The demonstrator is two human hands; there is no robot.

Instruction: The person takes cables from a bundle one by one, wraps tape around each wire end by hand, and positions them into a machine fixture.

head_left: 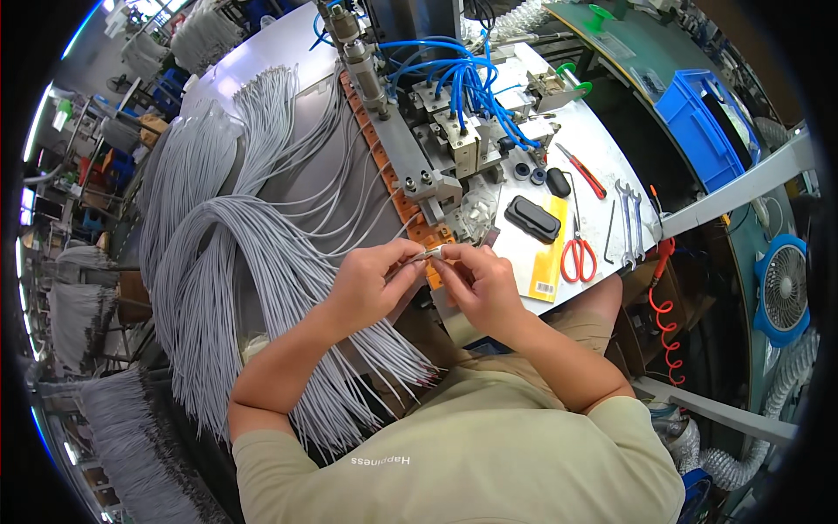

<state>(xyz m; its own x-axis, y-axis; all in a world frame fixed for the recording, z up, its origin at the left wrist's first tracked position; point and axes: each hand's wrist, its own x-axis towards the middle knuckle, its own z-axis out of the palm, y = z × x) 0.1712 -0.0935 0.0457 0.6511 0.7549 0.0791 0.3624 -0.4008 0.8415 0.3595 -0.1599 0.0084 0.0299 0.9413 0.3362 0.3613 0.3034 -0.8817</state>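
Hands: fingertips brought together at centre of frame. Left hand (380, 278) and right hand (478, 284) both pinch a small pale piece (429, 254), located just in front of the orange strip (384, 157).

Surroundings: grey cables (262, 218) crowd the left half, some strands running to the strip. Machine with blue tubes (467, 131) stands directly beyond the hands, upper centre. Right of centre, on the white table (602, 131): black case (532, 218) overlapping a yellow packet (546, 279), red-handled scissors (578, 259), red knife (583, 172), wrenches (630, 223). Farther right: blue crate (707, 131), blue fan (783, 288), red coiled hose (663, 323).

Visibility: fingertips cover most of the pale piece; its exact form cannot be made out. Loose clear bits (476, 214) behind the right hand are indistinct. Machine top cut off by upper edge. Racks of cable at far left bent and blurred by the lens.
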